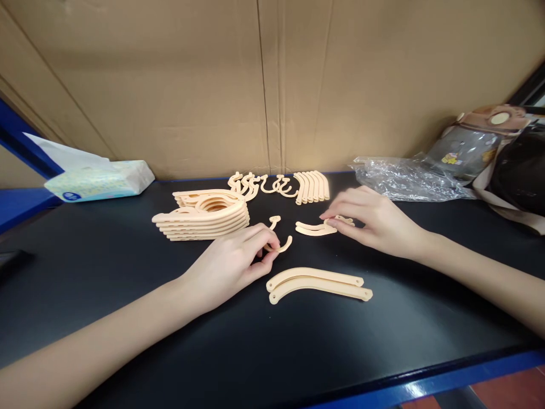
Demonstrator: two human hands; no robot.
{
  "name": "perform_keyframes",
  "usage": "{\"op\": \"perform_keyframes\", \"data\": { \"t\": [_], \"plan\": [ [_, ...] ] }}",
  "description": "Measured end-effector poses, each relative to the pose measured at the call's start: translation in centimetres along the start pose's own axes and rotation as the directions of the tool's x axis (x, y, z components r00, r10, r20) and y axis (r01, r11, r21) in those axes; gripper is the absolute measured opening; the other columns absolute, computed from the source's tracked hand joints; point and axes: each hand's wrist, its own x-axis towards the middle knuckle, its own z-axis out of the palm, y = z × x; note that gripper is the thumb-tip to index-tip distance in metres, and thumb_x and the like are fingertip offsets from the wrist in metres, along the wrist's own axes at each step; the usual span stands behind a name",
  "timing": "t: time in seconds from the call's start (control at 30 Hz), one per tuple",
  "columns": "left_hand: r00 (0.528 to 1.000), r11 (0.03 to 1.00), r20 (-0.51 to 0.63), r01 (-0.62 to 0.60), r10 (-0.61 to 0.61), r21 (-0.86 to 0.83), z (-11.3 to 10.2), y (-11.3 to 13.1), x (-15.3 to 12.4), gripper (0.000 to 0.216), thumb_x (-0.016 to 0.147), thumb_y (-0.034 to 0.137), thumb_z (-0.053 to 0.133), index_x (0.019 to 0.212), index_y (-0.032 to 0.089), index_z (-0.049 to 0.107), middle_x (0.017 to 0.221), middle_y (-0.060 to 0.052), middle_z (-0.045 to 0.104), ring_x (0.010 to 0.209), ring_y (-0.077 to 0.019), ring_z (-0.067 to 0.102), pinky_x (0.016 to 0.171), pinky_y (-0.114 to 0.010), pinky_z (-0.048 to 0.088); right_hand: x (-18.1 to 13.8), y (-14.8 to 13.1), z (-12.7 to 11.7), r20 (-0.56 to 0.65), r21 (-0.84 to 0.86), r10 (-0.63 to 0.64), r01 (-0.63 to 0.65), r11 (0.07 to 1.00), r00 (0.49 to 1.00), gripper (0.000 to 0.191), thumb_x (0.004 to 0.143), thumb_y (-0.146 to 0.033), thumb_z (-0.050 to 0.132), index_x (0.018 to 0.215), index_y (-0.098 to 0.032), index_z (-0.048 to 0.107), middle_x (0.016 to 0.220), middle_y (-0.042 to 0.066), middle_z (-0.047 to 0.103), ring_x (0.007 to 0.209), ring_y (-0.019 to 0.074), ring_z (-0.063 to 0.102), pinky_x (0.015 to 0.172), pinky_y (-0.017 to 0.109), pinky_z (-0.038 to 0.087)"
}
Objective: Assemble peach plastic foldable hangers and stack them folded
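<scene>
Between the thumb and fingers of my left hand point(240, 258) is a pale peach hanger hook point(286, 245), its curved end pointing right. My right hand point(374, 222) is closed on a small pale hanger part point(313, 229) lying on the table, and the fingers hide its middle. In front of both hands, two long curved hanger arms point(317, 284) lie side by side, with a hole at each end. A stack of folded hangers point(202, 221) rises just beyond my left hand.
Behind lie several loose hooks point(244, 184) and a row of hanger arms point(312, 186). A tissue pack point(102, 182) is at the left. Crumpled clear plastic point(404, 176), a bottle point(464, 147) and a dark bag point(519, 170) occupy the right. Cardboard point(191, 85) walls the back of the black table point(404, 335).
</scene>
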Motion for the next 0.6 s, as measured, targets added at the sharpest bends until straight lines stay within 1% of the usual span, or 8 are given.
{"op": "perform_keyframes", "data": {
  "t": [0.1,0.2,0.3,0.4,0.47,0.53,0.6],
  "plan": [
    [1.000,1.000,-0.016,0.018,-0.017,0.009,0.0,-0.1,0.0,0.011,0.091,0.021,0.046,0.093,0.020,0.057,0.084,0.002,0.061,0.064,-0.0096,0.055,0.058,-0.021,0.041,0.1,-0.2,-0.2,-0.043,-0.008,0.036,-0.037,0.999,0.998,0.018,0.094,-0.024,0.048,0.097,-0.021,0.066,0.091,0.005,0.070,0.084,0.0202,0.062,0.078,0.037,0.041],
    [0.999,0.998,-0.010,0.051,-0.052,-0.022,0.0,0.0,-0.1,0.008,0.091,0.021,0.048,0.093,0.020,0.056,0.074,0.004,0.057,0.056,-0.0079,0.050,0.053,-0.019,0.038,0.1,-0.4,-0.2,-0.077,0.002,0.058,-0.059,0.998,0.995,0.017,0.093,-0.022,0.049,0.096,-0.021,0.065,0.091,0.005,0.071,0.084,0.0205,0.061,0.077,0.037,0.041],
    [0.997,0.996,0.004,0.074,-0.074,-0.058,0.0,0.0,-0.2,0.006,0.093,0.023,0.049,0.095,0.020,0.055,0.074,0.005,0.056,0.056,-0.0075,0.050,0.053,-0.019,0.039,0.1,-0.5,0.0,-0.094,0.019,0.065,-0.064,0.998,0.993,0.015,0.092,-0.021,0.050,0.098,-0.020,0.064,0.090,0.005,0.070,0.082,0.0201,0.061,0.075,0.036,0.041],
    [1.000,0.998,-0.004,0.015,-0.016,-0.058,-0.1,0.2,-0.3,0.009,0.094,0.021,0.046,0.098,0.020,0.054,0.081,0.002,0.059,0.064,-0.0088,0.053,0.058,-0.019,0.042,0.0,-0.7,0.2,-0.097,0.048,0.055,-0.051,0.998,0.994,0.017,0.092,-0.022,0.050,0.103,-0.020,0.063,0.090,0.006,0.069,0.083,0.0200,0.061,0.075,0.036,0.042],
    [0.999,0.998,-0.008,-0.039,0.039,-0.047,-0.2,0.3,-0.3,0.011,0.094,0.019,0.044,0.098,0.020,0.054,0.085,0.000,0.060,0.070,-0.0103,0.057,0.062,-0.021,0.043,-0.1,-1.0,0.4,-0.096,0.070,0.036,-0.030,0.997,0.995,0.021,0.093,-0.021,0.049,0.110,-0.020,0.060,0.092,0.006,0.069,0.087,0.0201,0.061,0.078,0.036,0.044],
    [0.997,0.996,-0.007,-0.076,0.076,-0.046,-0.4,0.4,-0.2,0.012,0.094,0.017,0.043,0.099,0.020,0.054,0.089,-0.002,0.061,0.076,-0.0119,0.058,0.066,-0.022,0.045,-0.1,-1.3,0.6,-0.094,0.087,0.015,-0.007,0.996,0.995,0.028,0.093,-0.019,0.048,0.120,-0.021,0.056,0.100,0.006,0.068,0.094,0.0205,0.060,0.082,0.037,0.046],
    [0.992,0.991,0.006,-0.122,0.122,-0.054,-0.6,0.5,-0.1,0.013,0.095,0.016,0.043,0.101,0.019,0.054,0.092,-0.003,0.062,0.080,-0.0136,0.058,0.070,-0.024,0.046,-0.2,-1.7,0.7,-0.083,0.098,-0.002,0.010,0.995,0.997,0.038,0.093,-0.019,0.048,0.130,-0.024,0.049,0.113,0.007,0.065,0.104,0.0211,0.059,0.088,0.038,0.047]
  ]
}}
